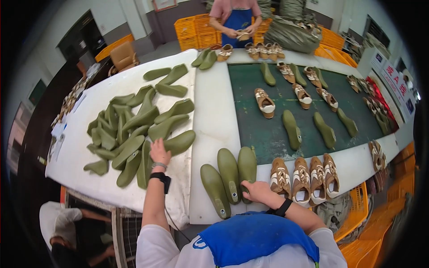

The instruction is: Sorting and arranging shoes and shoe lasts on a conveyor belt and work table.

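Over the front of a heap of green shoe lasts (132, 145) reaches my left hand (159, 152), its fingers apart and touching the lasts there. It does not visibly grip any of them. Three lasts lie side by side on the white table strip in front of me, toes pointing away. The heel of the rightmost last (247, 163) is held by my right hand (260, 192), thumb on its near end. Left of it are the middle last (228, 169) and the outer last (214, 187). Just right of that hand stands a brown-and-white sneaker (280, 174), one of several in a row.
A green conveyor belt (277, 129) carries lasts and sneakers in rows. Across the table a co-worker in a blue apron (237, 27) handles a shoe. Another person (60, 223) bends down at lower left. Orange crates (357, 214) stand at right, near the table edge.
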`<state>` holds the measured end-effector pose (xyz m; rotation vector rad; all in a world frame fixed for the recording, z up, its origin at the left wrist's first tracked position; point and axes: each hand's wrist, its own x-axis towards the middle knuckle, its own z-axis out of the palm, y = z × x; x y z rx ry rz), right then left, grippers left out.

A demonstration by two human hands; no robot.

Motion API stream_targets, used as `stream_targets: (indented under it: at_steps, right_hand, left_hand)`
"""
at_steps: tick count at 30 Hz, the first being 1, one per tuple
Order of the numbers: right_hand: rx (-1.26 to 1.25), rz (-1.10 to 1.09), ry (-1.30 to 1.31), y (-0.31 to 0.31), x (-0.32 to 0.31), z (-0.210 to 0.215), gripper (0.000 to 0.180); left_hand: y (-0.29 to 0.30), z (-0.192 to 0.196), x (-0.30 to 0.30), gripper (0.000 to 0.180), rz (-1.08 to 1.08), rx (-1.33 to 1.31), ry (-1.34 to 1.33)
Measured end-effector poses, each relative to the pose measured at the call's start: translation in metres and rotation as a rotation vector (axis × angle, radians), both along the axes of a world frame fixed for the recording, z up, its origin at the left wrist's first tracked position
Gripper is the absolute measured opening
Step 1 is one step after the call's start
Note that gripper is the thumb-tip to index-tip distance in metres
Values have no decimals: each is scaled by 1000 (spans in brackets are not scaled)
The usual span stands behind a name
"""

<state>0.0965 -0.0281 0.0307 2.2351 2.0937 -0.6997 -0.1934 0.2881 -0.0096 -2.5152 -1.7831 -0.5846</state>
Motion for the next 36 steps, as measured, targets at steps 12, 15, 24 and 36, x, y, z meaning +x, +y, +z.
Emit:
stream_targets:
  at_steps: [12, 15, 24, 36]
  right_hand:
    - [43, -156, 147, -10, 10, -3, 28]
    - [62, -307, 539, -10, 36, 23, 23]
    - [170, -374, 682, 93, 132, 38, 14]
    - [-46, -232, -18, 145, 125, -53, 34]
  left_hand:
    - [-48, 22, 4, 67, -18, -556, 295]
    - [-117, 22, -19, 65, -5, -668, 283]
    - [-222, 12, 12, 56, 161, -497, -134]
    - [-222, -4, 3, 56, 112, -507, -365]
